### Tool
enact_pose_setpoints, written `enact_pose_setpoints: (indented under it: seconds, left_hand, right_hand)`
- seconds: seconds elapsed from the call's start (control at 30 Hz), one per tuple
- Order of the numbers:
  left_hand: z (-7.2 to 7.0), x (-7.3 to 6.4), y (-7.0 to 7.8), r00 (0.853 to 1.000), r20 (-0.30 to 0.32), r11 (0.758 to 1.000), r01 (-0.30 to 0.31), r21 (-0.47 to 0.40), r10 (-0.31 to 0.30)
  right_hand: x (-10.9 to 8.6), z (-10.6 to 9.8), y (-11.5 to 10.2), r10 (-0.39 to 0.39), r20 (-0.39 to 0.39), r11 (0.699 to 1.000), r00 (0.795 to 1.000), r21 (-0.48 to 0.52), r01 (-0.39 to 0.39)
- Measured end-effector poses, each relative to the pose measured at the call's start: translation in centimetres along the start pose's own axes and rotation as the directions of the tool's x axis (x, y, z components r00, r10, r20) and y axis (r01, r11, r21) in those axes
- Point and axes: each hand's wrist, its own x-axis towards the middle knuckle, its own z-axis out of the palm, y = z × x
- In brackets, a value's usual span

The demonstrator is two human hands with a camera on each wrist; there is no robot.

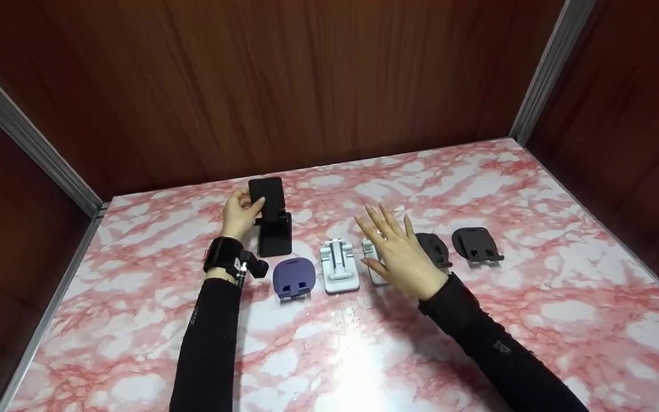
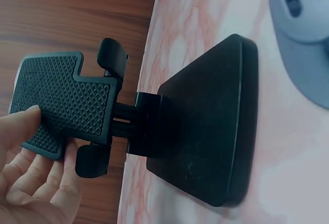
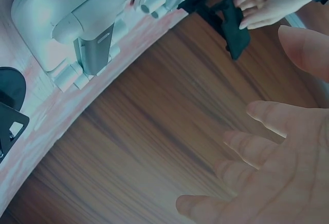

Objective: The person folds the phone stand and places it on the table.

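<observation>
My left hand [image 1: 238,216] pinches the upper plate of a black phone stand [image 1: 275,243], thumb on the front and fingers behind. In the left wrist view this textured holder plate [image 2: 72,98] is tilted up from the thick flat base [image 2: 205,126], which is on the table. My right hand [image 1: 401,257] hovers with its fingers spread, holding nothing, and partly covers a white phone stand [image 1: 377,278]. Beside that one lies another folded white phone stand [image 1: 340,284]. The right wrist view shows the spread fingers [image 3: 262,149] away from the stands.
A purple-blue folded stand [image 1: 294,274] lies left of the white ones. Two dark stands, one partly behind my right hand [image 1: 433,246] and one farther right [image 1: 475,243], continue the row. Brown wood-grain panels [image 1: 306,86] enclose the pink marbled table [image 1: 284,366] behind and at both sides.
</observation>
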Motion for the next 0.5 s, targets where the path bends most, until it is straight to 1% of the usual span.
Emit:
enact_pose_setpoints:
  seconds: [0.1, 0.2, 0.27, 0.4, 0.5]
  left_hand:
    - [-0.16, 0.18, -0.41, 1.000, 0.011, 0.996, 0.027, -0.085, -0.027]
    - [-0.33, 0.32, -0.68, 0.999, 0.022, 0.982, 0.044, -0.186, -0.041]
    - [-0.39, 0.34, -0.71, 0.999, 0.024, 0.972, 0.047, -0.231, -0.043]
    - [-0.44, 0.23, -0.49, 0.999, 0.029, 0.958, 0.047, -0.285, -0.040]
    - [-0.62, 0.12, -0.23, 0.999, 0.024, 0.958, 0.035, -0.283, -0.029]
  right_hand:
    - [-0.05, 0.05, -0.09, -0.012, 0.004, 1.000, 1.000, 0.000, 0.012]
    - [-0.01, 0.09, -0.09, -0.013, 0.003, 1.000, 1.000, 0.002, 0.013]
    - [0.02, 0.09, -0.08, -0.014, -0.001, 1.000, 1.000, 0.004, 0.014]
    - [0.00, 0.10, -0.08, -0.007, 0.002, 1.000, 1.000, 0.008, 0.007]
    - [-0.04, 0.13, -0.09, -0.004, 0.008, 1.000, 1.000, 0.014, 0.004]
